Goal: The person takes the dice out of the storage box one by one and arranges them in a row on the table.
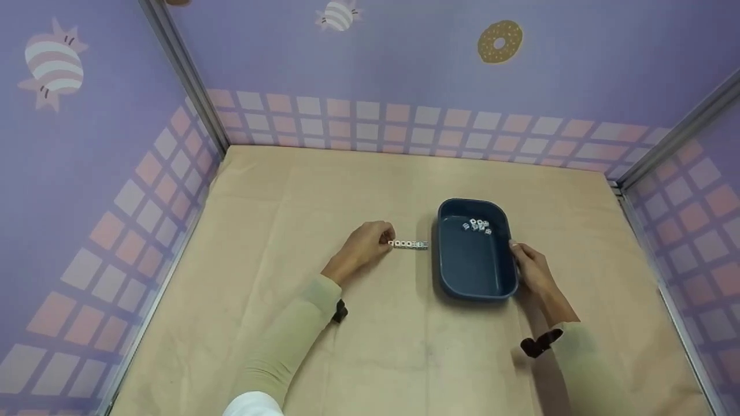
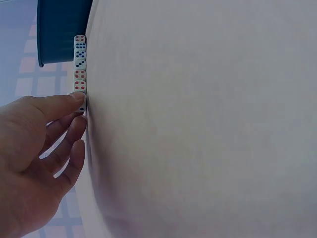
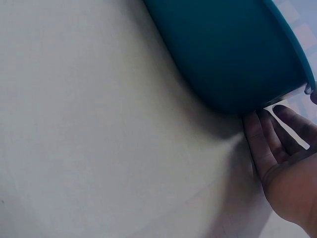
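Note:
A straight row of small white dice [image 1: 409, 245] with red and blue pips lies on the cloth, left of a dark blue rectangular tub [image 1: 477, 296]. My left hand [image 1: 365, 244] pinches the die [image 2: 81, 105] at the row's near-left end; its thumb lies over that die in the left wrist view, and the other fingers bend loosely below. My right hand [image 1: 535, 268] holds the tub's right side, thumb at the rim and fingers against the lower wall in the right wrist view. Several loose dice [image 1: 478, 226] lie inside the tub, toward its far end.
A beige cloth [image 1: 324, 190] covers the table. Purple patterned panels [image 1: 404, 63] enclose it at the back, left and right, with metal posts [image 1: 191, 81] at the corners. Dark straps [image 1: 340, 312] sit on both wrists.

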`<action>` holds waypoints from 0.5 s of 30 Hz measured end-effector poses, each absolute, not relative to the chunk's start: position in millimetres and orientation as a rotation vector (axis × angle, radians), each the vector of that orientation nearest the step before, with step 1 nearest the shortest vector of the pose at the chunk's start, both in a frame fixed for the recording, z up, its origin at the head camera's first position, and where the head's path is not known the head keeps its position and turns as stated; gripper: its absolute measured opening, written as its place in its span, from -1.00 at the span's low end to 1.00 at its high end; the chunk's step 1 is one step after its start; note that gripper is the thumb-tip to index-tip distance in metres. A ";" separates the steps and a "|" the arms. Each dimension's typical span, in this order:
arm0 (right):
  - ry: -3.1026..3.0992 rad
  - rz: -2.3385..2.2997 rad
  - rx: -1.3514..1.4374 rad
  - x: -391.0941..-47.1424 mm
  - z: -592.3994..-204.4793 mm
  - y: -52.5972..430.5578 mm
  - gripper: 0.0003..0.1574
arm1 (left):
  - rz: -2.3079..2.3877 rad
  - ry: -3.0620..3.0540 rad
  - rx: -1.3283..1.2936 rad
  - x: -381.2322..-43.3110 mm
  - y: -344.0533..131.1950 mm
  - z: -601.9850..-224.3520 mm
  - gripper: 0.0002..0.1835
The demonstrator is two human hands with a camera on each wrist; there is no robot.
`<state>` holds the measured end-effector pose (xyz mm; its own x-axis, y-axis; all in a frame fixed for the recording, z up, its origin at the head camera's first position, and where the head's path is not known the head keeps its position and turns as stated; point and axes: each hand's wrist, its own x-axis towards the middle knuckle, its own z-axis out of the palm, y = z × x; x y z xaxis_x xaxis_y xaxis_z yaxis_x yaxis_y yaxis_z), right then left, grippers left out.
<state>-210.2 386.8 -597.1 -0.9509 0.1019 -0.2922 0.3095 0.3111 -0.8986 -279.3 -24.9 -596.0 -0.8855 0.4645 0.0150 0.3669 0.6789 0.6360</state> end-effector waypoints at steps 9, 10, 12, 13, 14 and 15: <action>2.401 -1.703 0.382 -212.6 -597.8 388.1 -0.06 | 1.017 2.738 0.717 -280.6 -22.8 -598.4 -0.82; 2.403 -1.700 0.377 -213.0 -598.3 388.7 -0.07 | 1.016 2.739 0.721 -280.9 -22.4 -599.0 -0.82; 2.387 -1.704 0.390 -214.0 -598.7 389.2 -0.09 | 1.013 2.740 0.729 -281.2 -21.7 -600.0 -0.83; 2.385 -1.703 0.394 -214.2 -598.9 389.6 -0.11 | 1.012 2.741 0.735 -281.3 -21.3 -600.2 -0.83; 2.383 -1.698 0.395 -214.4 -598.5 390.0 -0.13 | 1.010 2.742 0.740 -281.4 -21.0 -600.4 -0.84; 2.384 -1.693 0.393 -214.5 -598.5 390.2 -0.14 | 1.011 2.739 0.744 -281.2 -20.7 -600.5 -0.84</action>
